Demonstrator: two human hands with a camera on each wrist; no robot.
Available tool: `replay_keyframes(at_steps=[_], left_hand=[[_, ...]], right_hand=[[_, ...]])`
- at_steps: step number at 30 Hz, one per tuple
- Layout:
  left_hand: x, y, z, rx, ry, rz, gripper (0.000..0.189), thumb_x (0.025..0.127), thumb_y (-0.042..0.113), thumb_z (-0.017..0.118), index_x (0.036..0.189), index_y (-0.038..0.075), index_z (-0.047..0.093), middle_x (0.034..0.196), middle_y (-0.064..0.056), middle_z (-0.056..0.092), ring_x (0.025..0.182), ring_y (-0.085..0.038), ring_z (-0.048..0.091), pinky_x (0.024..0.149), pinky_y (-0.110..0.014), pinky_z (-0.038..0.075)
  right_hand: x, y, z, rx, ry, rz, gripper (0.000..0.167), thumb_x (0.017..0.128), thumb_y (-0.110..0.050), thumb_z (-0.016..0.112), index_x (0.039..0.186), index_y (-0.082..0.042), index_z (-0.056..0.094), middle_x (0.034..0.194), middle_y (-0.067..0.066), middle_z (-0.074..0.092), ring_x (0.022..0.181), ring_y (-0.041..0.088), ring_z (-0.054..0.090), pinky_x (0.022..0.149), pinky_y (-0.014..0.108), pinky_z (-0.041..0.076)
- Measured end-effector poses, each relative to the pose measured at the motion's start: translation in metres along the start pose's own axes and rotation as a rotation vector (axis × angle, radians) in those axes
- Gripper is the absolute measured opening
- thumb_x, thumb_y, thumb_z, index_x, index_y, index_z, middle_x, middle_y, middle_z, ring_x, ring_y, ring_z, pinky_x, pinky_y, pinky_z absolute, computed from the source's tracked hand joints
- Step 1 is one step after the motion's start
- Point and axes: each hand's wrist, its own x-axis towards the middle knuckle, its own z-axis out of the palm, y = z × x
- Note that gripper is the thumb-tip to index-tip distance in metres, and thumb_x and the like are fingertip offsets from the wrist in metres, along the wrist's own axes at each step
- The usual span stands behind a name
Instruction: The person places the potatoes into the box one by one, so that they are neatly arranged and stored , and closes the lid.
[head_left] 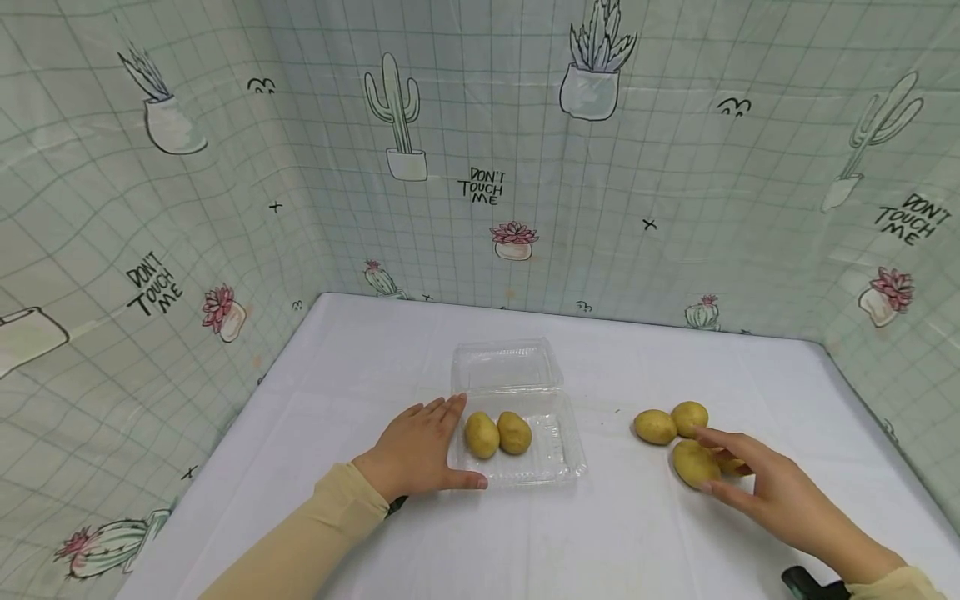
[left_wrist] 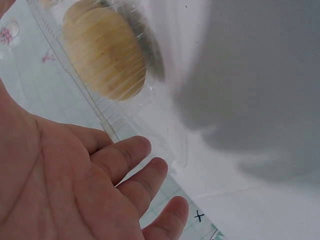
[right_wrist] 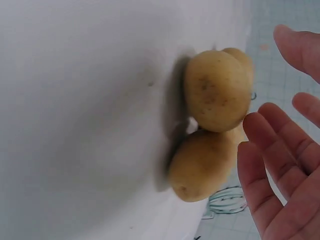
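Note:
Two yellow potatoes lie side by side in the left part of a clear plastic clamshell box, whose lid is folded back away from me. At the box's left edge is my left hand, thumb at the near corner and fingers along the side, loosely extended. Farther right, my right hand reaches over a cluster of several potatoes, partly hiding one. In the right wrist view its fingers are spread and relaxed beside the potatoes, with nothing gripped.
A white cloth covers the table. Behind and at both sides hangs a grid-patterned curtain printed with cacti. White tabletop lies between the box and the potato cluster. Dark straps show at both wrists.

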Motion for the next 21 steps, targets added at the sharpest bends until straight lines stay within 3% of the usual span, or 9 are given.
replay_keyframes(at_steps=[12,21], left_hand=[[0.0,0.001,0.001,-0.001,-0.008,-0.002,0.117,0.077,0.083,0.056,0.156,0.0,0.029,0.156,-0.014,0.037,0.141,-0.033,0.038,0.112,-0.049,0.032],[0.0,0.0,0.001,-0.006,0.003,0.006,0.117,0.077,0.083,0.057,0.155,0.0,0.03,0.156,-0.014,0.037,0.14,-0.034,0.039,0.111,-0.05,0.033]], right_hand=[[-0.009,0.012,0.016,-0.075,0.016,0.062,0.076,0.068,-0.008,0.091,0.136,-0.008,0.058,0.12,0.007,0.062,0.088,0.011,0.053,0.061,0.023,0.047],[-0.007,0.011,0.024,-0.06,0.005,0.115,0.071,0.069,-0.01,0.092,0.131,-0.008,0.06,0.12,0.003,0.054,0.078,0.002,0.053,0.059,0.023,0.047]])
